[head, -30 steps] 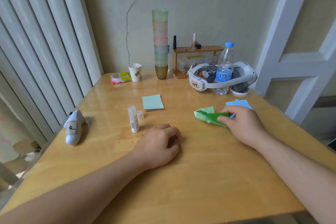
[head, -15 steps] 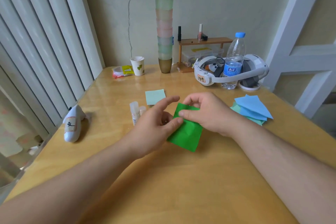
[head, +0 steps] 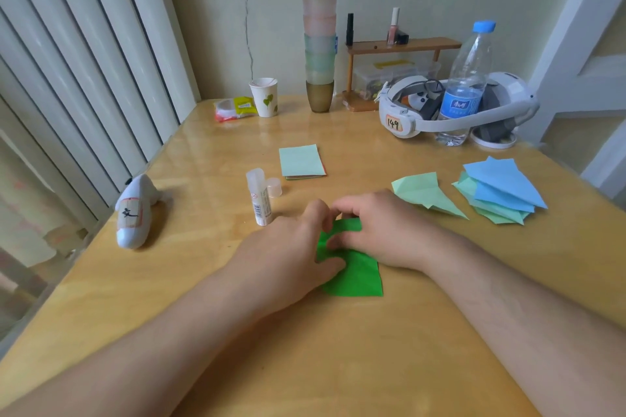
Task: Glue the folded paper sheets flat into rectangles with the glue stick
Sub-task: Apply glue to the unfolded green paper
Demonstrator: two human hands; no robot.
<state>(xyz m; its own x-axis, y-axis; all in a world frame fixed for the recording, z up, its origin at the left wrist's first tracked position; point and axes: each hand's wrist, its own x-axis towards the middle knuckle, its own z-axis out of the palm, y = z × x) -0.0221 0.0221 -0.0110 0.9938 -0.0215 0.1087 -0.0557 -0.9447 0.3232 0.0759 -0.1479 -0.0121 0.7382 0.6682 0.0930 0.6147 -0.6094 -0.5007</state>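
Head view: the green paper (head: 355, 272) lies flat on the wooden table (head: 338, 349), just in front of the person. The left hand (head: 288, 247) and right hand (head: 379, 230) meet over its far half, fingers curled and pinching the upper fold between them. The uncapped glue stick (head: 259, 196) stands just left of the left hand, not touching it.

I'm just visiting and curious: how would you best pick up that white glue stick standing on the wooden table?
Probably by the middle of its barrel. The white glue stick stands upright and uncapped, its small clear cap beside it on the wooden table. Come from its near or left side with the left hand, closing thumb and fingers round the tube and keeping clear of the open top.
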